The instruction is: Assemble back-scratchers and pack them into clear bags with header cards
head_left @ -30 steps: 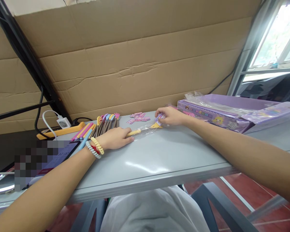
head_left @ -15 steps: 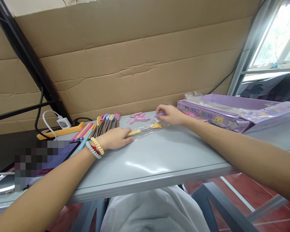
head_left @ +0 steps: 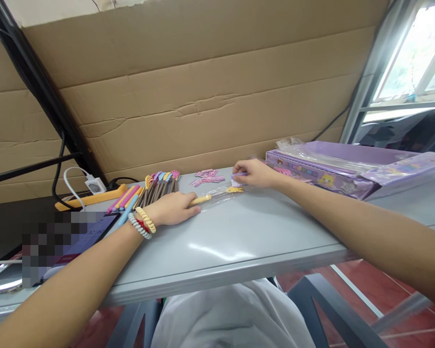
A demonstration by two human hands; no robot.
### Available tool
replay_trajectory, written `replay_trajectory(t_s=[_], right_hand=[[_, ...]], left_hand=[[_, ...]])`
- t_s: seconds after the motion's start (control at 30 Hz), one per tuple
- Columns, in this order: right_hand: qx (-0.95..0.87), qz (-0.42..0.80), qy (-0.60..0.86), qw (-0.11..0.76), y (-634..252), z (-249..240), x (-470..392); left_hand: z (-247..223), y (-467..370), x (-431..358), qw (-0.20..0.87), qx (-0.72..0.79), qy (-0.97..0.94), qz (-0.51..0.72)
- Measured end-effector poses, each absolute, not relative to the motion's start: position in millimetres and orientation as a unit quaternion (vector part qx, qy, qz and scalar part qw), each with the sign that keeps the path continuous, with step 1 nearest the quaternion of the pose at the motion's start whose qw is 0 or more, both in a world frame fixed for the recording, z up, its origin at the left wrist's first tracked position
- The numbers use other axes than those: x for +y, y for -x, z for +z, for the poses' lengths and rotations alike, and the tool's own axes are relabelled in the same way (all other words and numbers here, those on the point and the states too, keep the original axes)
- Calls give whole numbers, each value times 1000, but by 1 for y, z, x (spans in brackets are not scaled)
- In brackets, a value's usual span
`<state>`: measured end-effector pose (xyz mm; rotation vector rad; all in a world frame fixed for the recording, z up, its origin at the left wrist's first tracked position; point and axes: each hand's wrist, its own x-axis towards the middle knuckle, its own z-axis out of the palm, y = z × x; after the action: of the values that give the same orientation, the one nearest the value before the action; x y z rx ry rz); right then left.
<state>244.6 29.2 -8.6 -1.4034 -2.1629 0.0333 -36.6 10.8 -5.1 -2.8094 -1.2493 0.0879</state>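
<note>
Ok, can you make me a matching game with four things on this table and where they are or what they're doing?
1. left hand
2. purple box
3. pink cards
4. white plug

A. lying flat by the cardboard
B. joined to a white cable
C. holding a yellow handle
D. open, far right

Pairs: 1-C, 2-D, 3-A, 4-B

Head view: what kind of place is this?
Likely a makeshift packing workstation: a grey table against cardboard, bundled colourful-topped sticks, and a purple printed box with clear plastic bags.
</note>
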Motion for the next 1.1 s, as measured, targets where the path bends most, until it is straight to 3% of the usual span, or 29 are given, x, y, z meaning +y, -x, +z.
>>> replay_trajectory(t_s=[0.23, 0.63, 1.0, 1.1], right_hand=[[-788, 19, 541, 293, -243, -11, 30], [-806, -17, 556, 205, -239, -3, 22], [-829, -43, 506, 236, -240, -10, 32], [-801, -23, 548, 238, -238, -8, 32]], left_hand=[[-5, 36, 10, 40, -408, 911, 31], [-5, 36, 10, 42, -406, 912, 28], [-4, 36, 7, 52, -414, 908, 34], [-3, 36, 6, 45, -416, 908, 34]])
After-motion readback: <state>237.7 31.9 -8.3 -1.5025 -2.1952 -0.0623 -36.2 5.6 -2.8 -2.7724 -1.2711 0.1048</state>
